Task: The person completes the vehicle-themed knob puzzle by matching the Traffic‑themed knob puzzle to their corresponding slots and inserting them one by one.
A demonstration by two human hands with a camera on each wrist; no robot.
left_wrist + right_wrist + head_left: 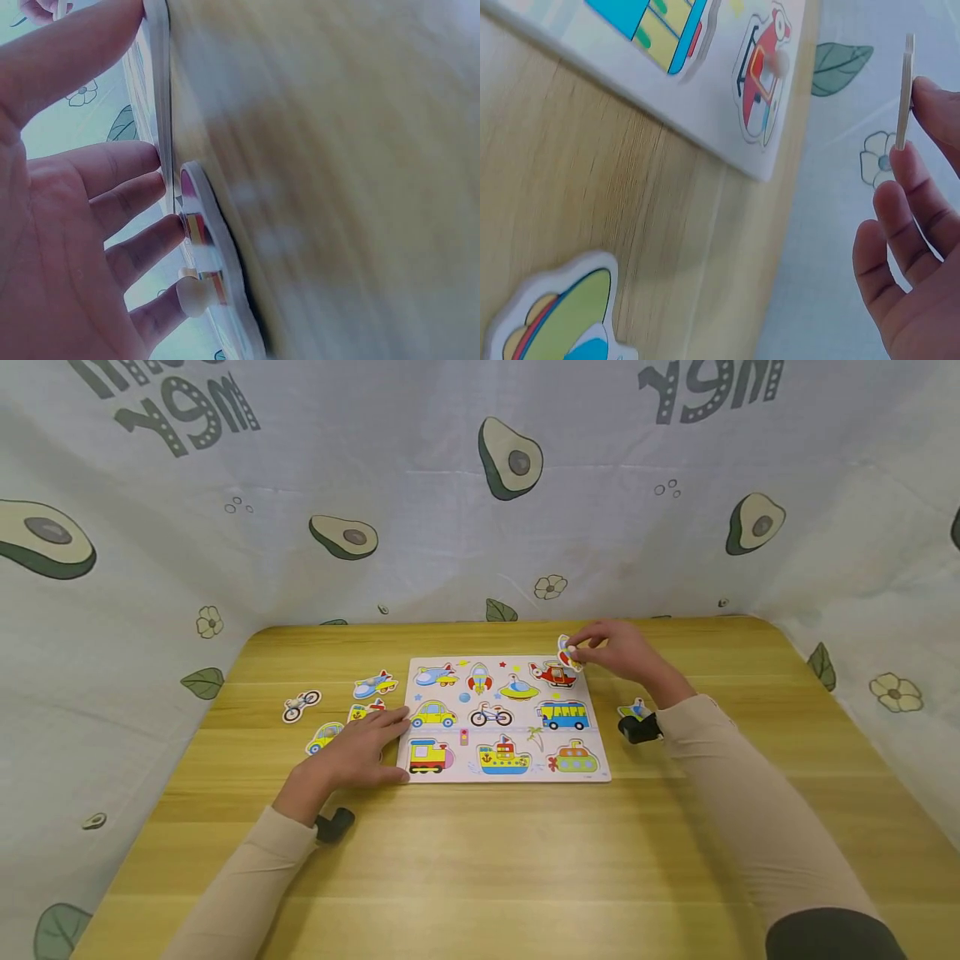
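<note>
Over the top right corner of the board, my right hand (pixel 618 652) pinches a small rocket puzzle piece (pixel 567 653) between thumb and fingers. In the right wrist view that piece (pixel 905 94) is seen edge-on. My left hand (pixel 360 752) rests at the left edge of the puzzle board (pixel 506 785), fingers spread and fairly straight, fingertips touching the board. A helicopter piece (pixel 763 79) with a knob sits in the board's top right slot. Beneath my left fingers lies a knobbed piece (pixel 214 262), partly hidden.
Left of the board lie an airplane piece (pixel 375 684), a bicycle piece (pixel 302 706), a boat piece (pixel 367 708) and a yellow car piece (pixel 324 738). A flying saucer piece (pixel 634 708) lies to the right, partly behind my wrist. A patterned cloth (pixel 450 527) hangs behind the wooden table (pixel 487 877).
</note>
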